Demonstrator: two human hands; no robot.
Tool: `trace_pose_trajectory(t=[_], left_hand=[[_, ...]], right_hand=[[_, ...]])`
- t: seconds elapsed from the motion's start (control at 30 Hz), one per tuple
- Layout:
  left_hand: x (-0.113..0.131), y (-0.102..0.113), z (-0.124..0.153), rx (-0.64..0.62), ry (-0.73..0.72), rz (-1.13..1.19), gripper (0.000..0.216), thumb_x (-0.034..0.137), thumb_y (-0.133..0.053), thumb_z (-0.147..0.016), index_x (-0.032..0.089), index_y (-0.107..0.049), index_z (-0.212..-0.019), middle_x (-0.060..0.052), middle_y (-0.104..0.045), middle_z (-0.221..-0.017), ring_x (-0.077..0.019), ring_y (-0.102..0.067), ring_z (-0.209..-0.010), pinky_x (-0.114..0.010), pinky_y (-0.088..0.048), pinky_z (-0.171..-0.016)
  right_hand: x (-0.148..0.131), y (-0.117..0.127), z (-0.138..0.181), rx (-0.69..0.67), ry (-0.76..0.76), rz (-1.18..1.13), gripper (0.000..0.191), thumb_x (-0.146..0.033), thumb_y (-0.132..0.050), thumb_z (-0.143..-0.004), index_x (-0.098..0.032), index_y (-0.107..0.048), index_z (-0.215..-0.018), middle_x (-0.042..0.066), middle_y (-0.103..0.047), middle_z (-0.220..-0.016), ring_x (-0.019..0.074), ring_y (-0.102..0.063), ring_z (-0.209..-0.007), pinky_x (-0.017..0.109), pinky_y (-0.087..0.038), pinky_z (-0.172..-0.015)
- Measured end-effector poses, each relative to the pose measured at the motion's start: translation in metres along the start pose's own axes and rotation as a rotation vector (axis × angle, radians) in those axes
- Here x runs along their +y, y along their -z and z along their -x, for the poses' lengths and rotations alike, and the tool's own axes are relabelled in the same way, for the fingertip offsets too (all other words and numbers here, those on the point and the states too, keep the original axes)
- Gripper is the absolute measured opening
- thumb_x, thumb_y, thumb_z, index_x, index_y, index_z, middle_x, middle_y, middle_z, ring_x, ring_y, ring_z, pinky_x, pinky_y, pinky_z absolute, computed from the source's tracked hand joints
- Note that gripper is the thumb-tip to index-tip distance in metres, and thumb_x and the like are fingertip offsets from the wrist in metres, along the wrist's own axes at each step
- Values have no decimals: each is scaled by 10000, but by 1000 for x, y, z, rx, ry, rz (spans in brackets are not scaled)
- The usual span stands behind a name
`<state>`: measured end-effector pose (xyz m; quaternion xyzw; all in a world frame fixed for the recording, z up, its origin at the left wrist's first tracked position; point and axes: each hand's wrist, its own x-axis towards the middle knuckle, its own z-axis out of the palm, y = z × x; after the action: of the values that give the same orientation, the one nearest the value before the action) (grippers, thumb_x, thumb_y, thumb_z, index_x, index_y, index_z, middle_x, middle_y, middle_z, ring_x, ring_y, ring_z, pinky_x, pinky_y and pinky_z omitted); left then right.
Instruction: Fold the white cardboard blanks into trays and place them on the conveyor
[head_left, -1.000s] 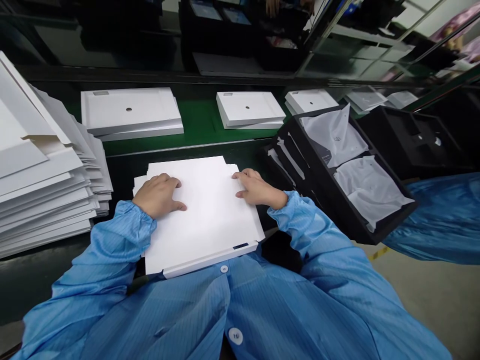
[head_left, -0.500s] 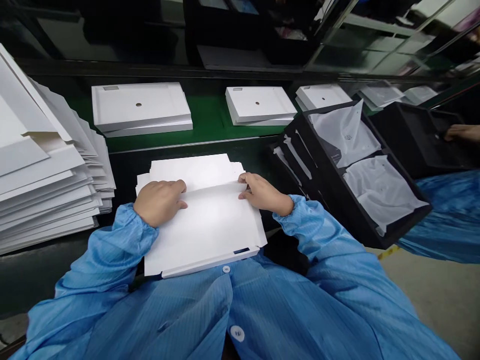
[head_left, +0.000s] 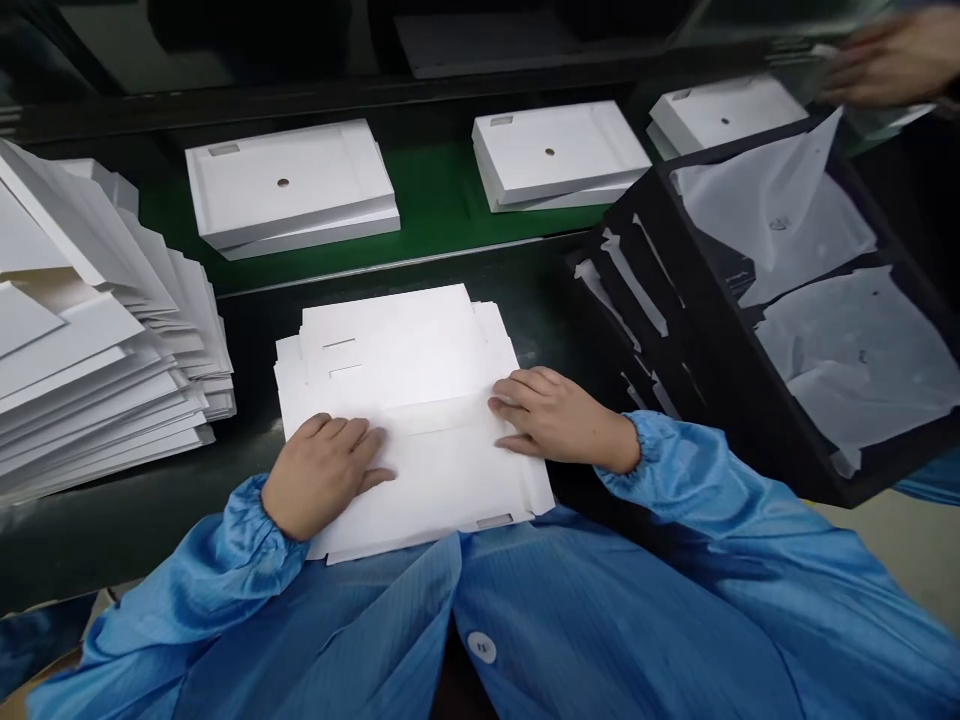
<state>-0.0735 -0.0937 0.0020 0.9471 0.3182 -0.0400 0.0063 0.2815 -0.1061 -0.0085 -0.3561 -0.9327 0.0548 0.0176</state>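
Note:
A white cardboard box blank (head_left: 420, 345) with slots, fold lines and a cut-out in its near edge lies flat before me, against the front of my blue smock. My left hand (head_left: 324, 475) grips it at the left end of the middle crease, fingers bent and thumb pointing inward. At the crease's right end, my right hand (head_left: 559, 415) has its fingers curled on the card with the thumb below them. Both hands are closed on the blank, though their fingertips are partly hidden.
Left is a tall stack of white box blanks (head_left: 161, 370). Folded white boxes (head_left: 300, 180) sit in pairs on a green strip (head_left: 435, 180) behind. A tilted black crate (head_left: 697, 330) with translucent bags (head_left: 862, 350) stands at right. Another person's hand (head_left: 892, 60) is at upper right.
Both hands have slid toward me along with the crease, and the blank's far panel shows more, slots included. The other person's hand has moved up over the far boxes. My view has shifted.

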Motion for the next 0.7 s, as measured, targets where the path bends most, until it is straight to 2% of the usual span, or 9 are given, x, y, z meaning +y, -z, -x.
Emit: trace_pose_trajectory(t=[0.1,0.23,0.3,0.4,0.5,0.6,0.7], left_hand=[[8,6,-12,-70,21,-14,577,604,-477,-955,241,-561,-1395,-108,-639,-924,-287,-597,-823,-463,-453,-795],[18,3,-37,-42,54,67,458,513,-499,-975,214,-603,-1305,-143,-629,-1033,-306,-593,-925,-461,-466,-809],[20,-3,-48,15,25,101,356,389,-481,-1004,180,-605,-1265,-146,-629,-1100,-286,-591,-974,-438,-469,-846],[20,-14,-59,102,-18,85,316,235,-420,-1015,157,-593,-1266,-127,-641,-1088,-247,-597,-957,-408,-466,-862],[16,-19,-65,131,-80,57,324,269,-402,-1025,150,-608,-1244,-115,-654,-1045,-239,-594,-919,-406,-469,-821],[13,-15,-65,125,-117,6,338,299,-393,-1032,145,-617,-1234,-105,-664,-1008,-230,-589,-877,-397,-467,-768],[11,-2,-61,132,-64,-57,363,164,-339,-1020,159,-609,-1263,-79,-665,-936,-206,-581,-804,-377,-451,-714]], right_hand=[[-6,-3,-1,-45,-43,13,367,-398,-568,-969,-105,-672,-1164,152,-648,-1154,289,-552,-1049,422,-437,-895],[-7,-11,-7,8,-112,-63,262,-330,-502,-1004,-152,-676,-1084,121,-654,-1131,248,-562,-990,383,-448,-873],[-6,-12,-12,27,-108,-68,259,-273,-476,-1004,-158,-655,-1152,121,-650,-1134,248,-556,-989,384,-443,-871],[-6,-13,-22,15,-78,-44,325,-215,-483,-967,-141,-608,-1258,125,-642,-1101,256,-540,-972,386,-431,-855],[-4,-12,-34,5,-61,-5,344,-183,-493,-932,-130,-613,-1249,125,-637,-1059,263,-526,-963,387,-415,-847],[-1,-8,-42,30,-54,44,321,-120,-444,-938,-141,-651,-1182,124,-645,-1019,260,-516,-941,393,-398,-831],[2,1,-44,63,-30,54,348,-94,-391,-968,-162,-660,-1178,108,-651,-978,248,-507,-903,392,-392,-808]])
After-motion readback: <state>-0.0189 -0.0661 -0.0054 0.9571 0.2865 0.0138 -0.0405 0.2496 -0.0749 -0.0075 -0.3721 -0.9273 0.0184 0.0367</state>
